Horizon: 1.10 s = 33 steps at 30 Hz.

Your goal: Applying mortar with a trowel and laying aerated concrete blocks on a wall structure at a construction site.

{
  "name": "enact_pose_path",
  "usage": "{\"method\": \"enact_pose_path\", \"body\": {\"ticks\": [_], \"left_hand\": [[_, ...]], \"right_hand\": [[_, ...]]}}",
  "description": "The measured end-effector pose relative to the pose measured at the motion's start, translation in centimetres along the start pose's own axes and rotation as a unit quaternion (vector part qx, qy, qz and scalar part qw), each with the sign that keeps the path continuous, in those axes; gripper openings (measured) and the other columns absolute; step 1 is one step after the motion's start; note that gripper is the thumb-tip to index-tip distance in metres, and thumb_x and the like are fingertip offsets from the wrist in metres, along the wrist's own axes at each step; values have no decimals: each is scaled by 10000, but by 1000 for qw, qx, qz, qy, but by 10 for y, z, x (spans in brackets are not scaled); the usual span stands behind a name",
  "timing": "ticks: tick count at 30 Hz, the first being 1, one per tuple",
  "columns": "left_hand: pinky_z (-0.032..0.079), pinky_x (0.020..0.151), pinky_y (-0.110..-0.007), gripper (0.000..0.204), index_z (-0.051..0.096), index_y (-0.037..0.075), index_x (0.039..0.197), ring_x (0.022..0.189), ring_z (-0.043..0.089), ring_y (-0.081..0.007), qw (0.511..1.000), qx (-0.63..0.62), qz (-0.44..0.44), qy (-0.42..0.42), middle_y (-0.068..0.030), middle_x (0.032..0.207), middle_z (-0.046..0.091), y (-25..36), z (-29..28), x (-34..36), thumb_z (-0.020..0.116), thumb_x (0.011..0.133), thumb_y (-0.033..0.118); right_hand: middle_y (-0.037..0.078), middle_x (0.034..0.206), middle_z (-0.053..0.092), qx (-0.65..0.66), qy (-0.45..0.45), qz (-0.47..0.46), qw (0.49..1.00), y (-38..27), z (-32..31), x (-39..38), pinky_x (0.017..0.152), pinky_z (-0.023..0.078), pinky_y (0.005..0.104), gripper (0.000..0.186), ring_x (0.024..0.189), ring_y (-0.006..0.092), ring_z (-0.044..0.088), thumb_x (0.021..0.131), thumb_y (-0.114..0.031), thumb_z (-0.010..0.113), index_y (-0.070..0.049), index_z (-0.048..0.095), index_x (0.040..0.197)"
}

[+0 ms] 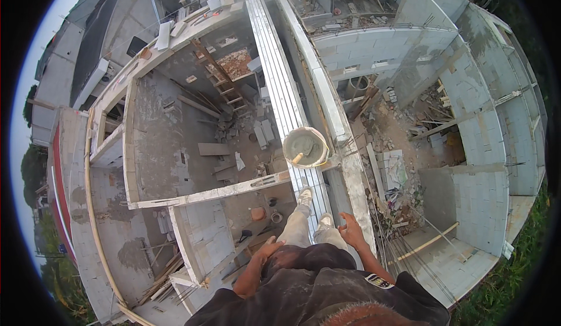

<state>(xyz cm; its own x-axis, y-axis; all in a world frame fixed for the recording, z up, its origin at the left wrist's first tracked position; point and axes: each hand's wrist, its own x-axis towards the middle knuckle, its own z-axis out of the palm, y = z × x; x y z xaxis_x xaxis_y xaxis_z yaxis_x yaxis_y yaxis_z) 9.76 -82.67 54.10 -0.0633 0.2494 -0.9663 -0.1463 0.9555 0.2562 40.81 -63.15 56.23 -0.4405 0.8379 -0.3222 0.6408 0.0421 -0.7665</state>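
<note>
A round pale bucket [322, 163] of grey mortar stands on the bundle of metal studs just beyond my feet. In it lies a trowel whose wooden handle [298, 158] leans on the near left rim. My left hand [269, 249] is beside my left thigh, holding nothing, its fingers stretched out loosely. Out to the right of my knee, my right hand [350, 231] hangs in the air with fingers apart and nothing in them. Neither hand touches the bucket. Both my light shoes [305, 196] are on the studs.
The metal studs [274, 75] run away from me along a high walkway, next to a concrete wall top [327, 95]. Deep unroofed rooms drop off on both sides. Below are a wooden ladder [225, 80], rubble [403, 200] and loose boards. Thin rods [409, 256] stick out at right.
</note>
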Motion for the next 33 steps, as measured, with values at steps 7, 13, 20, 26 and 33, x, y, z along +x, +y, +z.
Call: {"method": "enact_pose_path", "body": {"ticks": [7, 13, 20, 26, 33], "left_hand": [[439, 964, -529, 929, 90, 176, 1524, 1225, 491, -386, 946, -315, 15, 71, -228, 1421, 410, 28, -18, -49, 709, 850, 336], [450, 925, -560, 888, 49, 208, 1529, 1086, 573, -340, 941, -323, -10, 97, -181, 1390, 465, 32, -69, -48, 653, 894, 350], [491, 812, -504, 815, 83, 225, 1519, 985, 631, -305, 905, -373, 6, 203, -159, 1348, 498, 32, -157, -55, 616, 919, 370], [491, 774, -499, 754, 102, 270, 1509, 995, 627, -308, 880, -388, -16, 274, -159, 1353, 496, 4, -220, -75, 583, 937, 376], [492, 770, -497, 745, 102, 276, 1508, 996, 626, -303, 878, -374, -33, 298, -135, 1345, 506, 17, -240, -77, 572, 939, 383]], "right_hand": [[199, 1190, 543, -47, -56, 15, 997, -11, -26, 26, 791, 509, 382, 526, 817, 286, 666, 794, -75, 638, -78, 490, 1299], [196, 1199, 541, -18, -22, 1, 1000, -46, -49, 125, 792, 506, 371, 534, 795, 278, 670, 799, -56, 630, -79, 486, 1313], [223, 1164, 573, 2, 46, 10, 999, -80, -81, 223, 929, 457, 410, 504, 1097, 391, 563, 780, -58, 630, -61, 513, 1271], [192, 1109, 606, 2, 123, 112, 986, -30, -72, 206, 855, 487, 397, 487, 1002, 330, 607, 791, -52, 639, -65, 521, 1263], [92, 1081, 564, 237, 42, 347, 906, -24, -48, 217, 596, 512, 351, 561, 730, 167, 609, 824, -76, 630, -100, 440, 1351]]}}
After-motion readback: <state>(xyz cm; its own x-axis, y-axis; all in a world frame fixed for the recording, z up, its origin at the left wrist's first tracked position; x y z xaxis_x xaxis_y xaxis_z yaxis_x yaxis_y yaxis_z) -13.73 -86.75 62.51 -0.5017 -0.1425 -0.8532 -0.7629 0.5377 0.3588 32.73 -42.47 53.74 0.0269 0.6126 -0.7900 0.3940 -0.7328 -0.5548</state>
